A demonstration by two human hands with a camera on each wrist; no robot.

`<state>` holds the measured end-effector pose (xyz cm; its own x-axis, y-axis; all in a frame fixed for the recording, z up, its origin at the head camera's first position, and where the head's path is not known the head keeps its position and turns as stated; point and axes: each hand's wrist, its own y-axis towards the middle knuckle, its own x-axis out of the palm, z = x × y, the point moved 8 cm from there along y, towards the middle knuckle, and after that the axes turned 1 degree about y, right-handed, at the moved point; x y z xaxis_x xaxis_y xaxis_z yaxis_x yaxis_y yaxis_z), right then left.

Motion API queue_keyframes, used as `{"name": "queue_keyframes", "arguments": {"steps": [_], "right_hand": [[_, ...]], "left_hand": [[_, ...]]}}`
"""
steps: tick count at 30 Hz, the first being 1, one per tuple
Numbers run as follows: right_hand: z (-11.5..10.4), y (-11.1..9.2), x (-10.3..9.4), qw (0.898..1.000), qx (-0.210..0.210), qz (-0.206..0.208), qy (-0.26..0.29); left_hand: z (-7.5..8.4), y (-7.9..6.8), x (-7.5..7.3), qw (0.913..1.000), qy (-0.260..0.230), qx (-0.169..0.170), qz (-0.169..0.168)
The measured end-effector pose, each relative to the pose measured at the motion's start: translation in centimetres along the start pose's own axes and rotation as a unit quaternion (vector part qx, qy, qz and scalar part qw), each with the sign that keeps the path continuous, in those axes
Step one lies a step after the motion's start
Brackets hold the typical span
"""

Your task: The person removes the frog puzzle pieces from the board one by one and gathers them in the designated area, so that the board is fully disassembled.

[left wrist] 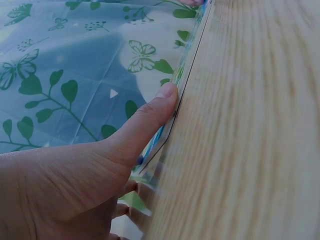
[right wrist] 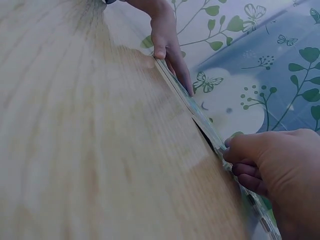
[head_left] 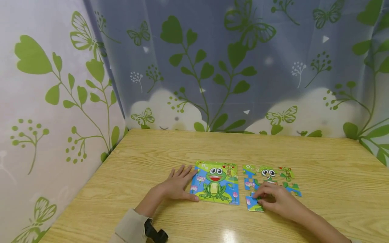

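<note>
A square frog picture board (head_left: 214,189) lies flat on the table. My left hand (head_left: 175,186) rests at its left side with fingers spread, thumb touching the near left corner. To the board's right, frog jigsaw pieces (head_left: 268,171) are laid out in rows with gaps. My right hand (head_left: 280,199) pinches a blue-and-green corner puzzle piece (head_left: 253,204) between thumb and forefinger at the near left of these pieces. In the right wrist view, a dark gap shows under the tilted edge of that puzzle piece (right wrist: 206,128). My right hand hides some middle pieces.
The wooden table (head_left: 170,143) reaches back to a curtain (head_left: 194,84) printed with leaves and butterflies. A similar pale printed sheet (head_left: 54,111) hangs along the left side. A black strap device (head_left: 155,232) is on my left wrist.
</note>
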<state>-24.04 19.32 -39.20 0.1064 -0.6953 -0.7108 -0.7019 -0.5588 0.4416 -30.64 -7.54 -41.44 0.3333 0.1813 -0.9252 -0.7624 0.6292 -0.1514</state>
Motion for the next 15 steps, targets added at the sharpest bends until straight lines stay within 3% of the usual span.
{"name": "queue_keyframes", "arguments": {"steps": [15], "right_hand": [[-0.23,0.03,0.18,0.999,-0.012,-0.019,-0.042]], "left_hand": [[-0.20,0.15,0.18,1.0000,0.005,-0.001,0.000]]}}
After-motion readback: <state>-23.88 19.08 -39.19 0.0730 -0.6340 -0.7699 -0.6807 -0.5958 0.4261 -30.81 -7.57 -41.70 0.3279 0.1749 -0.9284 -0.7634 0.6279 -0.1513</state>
